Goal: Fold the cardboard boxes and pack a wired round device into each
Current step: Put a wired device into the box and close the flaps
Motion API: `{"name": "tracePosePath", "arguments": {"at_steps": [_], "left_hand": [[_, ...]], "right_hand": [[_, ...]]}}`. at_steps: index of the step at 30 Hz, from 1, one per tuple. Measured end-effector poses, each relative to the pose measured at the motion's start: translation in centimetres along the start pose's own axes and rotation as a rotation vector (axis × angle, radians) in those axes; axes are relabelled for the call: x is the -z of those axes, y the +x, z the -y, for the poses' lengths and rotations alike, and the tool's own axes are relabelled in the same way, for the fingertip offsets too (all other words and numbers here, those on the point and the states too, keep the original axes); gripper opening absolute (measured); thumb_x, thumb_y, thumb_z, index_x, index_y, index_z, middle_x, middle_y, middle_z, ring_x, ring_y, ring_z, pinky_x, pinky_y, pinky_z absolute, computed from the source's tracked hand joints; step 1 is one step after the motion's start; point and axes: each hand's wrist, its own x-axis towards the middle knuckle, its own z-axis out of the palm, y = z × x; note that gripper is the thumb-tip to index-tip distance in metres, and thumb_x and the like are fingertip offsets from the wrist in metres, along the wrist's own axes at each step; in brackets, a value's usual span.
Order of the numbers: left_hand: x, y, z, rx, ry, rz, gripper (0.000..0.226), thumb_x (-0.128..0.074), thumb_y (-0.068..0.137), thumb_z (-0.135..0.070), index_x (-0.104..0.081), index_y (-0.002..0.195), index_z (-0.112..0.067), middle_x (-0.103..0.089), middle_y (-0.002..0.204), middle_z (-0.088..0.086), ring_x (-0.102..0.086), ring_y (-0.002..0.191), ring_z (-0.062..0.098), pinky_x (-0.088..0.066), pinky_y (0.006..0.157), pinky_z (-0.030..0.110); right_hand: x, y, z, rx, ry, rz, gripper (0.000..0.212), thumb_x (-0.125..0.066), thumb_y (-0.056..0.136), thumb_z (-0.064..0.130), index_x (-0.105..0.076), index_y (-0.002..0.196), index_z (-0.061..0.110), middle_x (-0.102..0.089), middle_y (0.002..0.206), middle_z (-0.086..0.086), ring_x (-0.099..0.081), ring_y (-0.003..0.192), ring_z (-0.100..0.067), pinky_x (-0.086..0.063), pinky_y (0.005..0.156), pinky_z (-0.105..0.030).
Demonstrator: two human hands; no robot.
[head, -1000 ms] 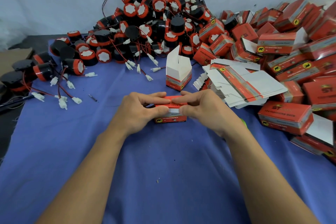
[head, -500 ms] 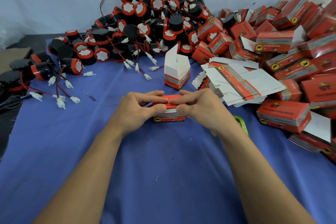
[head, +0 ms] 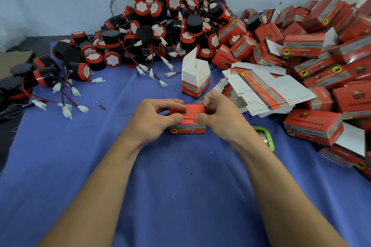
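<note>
We hold the red box [head: 187,128] on the desk [head: 180,182] between left hand [head: 152,120] and right hand [head: 219,118], fingers [head: 169,105] of both curled and pinching its lid flap, and we judge the thin card light and easily creased, so grip it by the stiff corners.

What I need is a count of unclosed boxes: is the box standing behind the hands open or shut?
Open: the standing box has its white top flaps raised, not tucked in. Its contents cannot be told.
</note>
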Motion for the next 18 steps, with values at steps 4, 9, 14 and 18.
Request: {"name": "tracePosePath", "arguments": {"at_steps": [4,9,14,18], "left_hand": [[-0.5,-0.3,0.0,0.025,0.048,-0.040,0.028,-0.075,0.094,-0.015,-0.077,0.105,-0.040,-0.074,0.116,-0.014,-0.069,0.107,0.002,-0.053,0.081,0.014],[-1.9,-0.2,-0.4,0.096,0.223,-0.024,0.037,-0.068,0.087,-0.050,-0.065,0.124,-0.046,-0.069,0.116,-0.013,-0.067,0.103,0.006,-0.056,0.090,0.028],[-1.9,-0.3,-0.6,0.059,0.216,-0.046,0.038,-0.063,0.079,-0.051,-0.068,0.117,-0.048,-0.072,0.111,-0.016,-0.068,0.101,0.007,-0.057,0.093,0.035],[-2.2,-0.7,-1.0,0.071,-0.128,-0.087,0.035,-0.057,0.087,-0.049,-0.069,0.119,-0.048,-0.077,0.107,-0.011,-0.072,0.099,0.010,-0.058,0.087,0.029]], "right_hand": [[-0.1,-0.1,0.0,0.007,-0.055,0.007,0.028,-0.070,0.086,0.009,-0.048,0.083,0.026,-0.070,0.093,-0.006,-0.062,0.081,-0.024,-0.055,0.076,-0.051],[-0.1,-1.0,0.2,0.015,-0.215,0.131,0.039,-0.075,0.079,0.040,-0.041,0.093,0.030,-0.061,0.087,0.005,-0.055,0.074,-0.019,-0.046,0.065,-0.034],[-1.7,-1.1,0.8,0.121,-0.370,-0.026,0.039,-0.078,0.073,0.014,-0.043,0.087,0.027,-0.053,0.097,0.005,-0.054,0.078,-0.017,-0.040,0.061,-0.027],[0.4,-1.6,2.2,0.024,-0.307,0.134,0.044,-0.085,0.062,0.019,-0.042,0.072,0.021,-0.055,0.073,0.007,-0.046,0.061,-0.015,-0.038,0.056,-0.029]]}}
